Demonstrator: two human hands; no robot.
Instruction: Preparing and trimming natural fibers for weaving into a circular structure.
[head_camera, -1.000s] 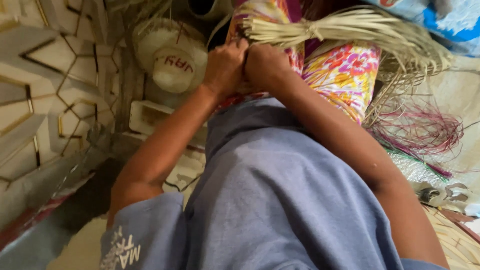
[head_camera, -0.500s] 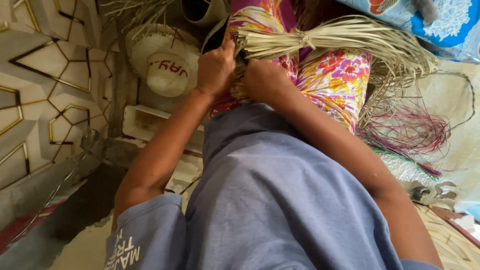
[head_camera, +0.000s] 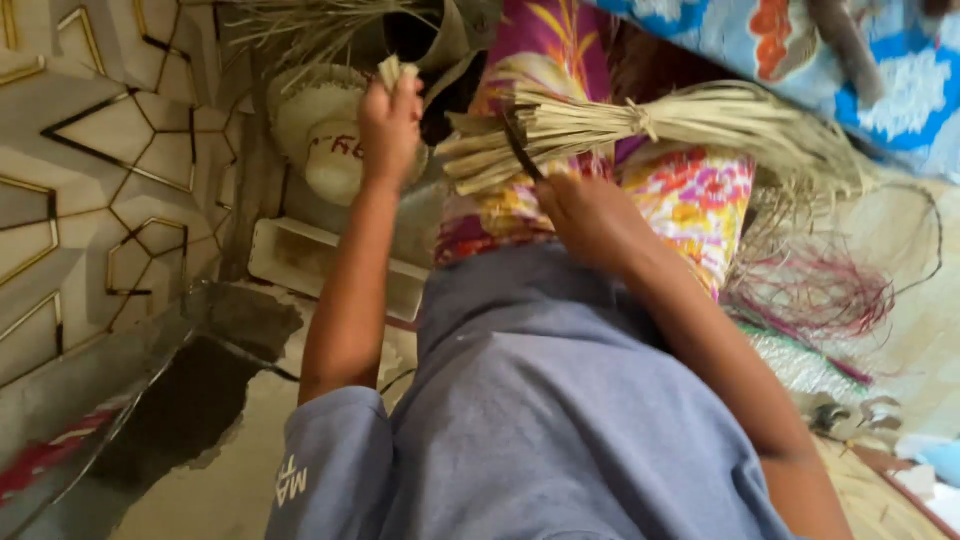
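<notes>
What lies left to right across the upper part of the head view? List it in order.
Patterned wall → straw hat → left hand gripping a tuft of cut straw → dark blade held by the right hand → tied straw bundle → blue floral cloth.

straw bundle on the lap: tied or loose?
Tied. A knot cinches the straw bundle mid-length, and the strands fan out at both ends. The right hand holds a dark blade at its cut end.
</notes>
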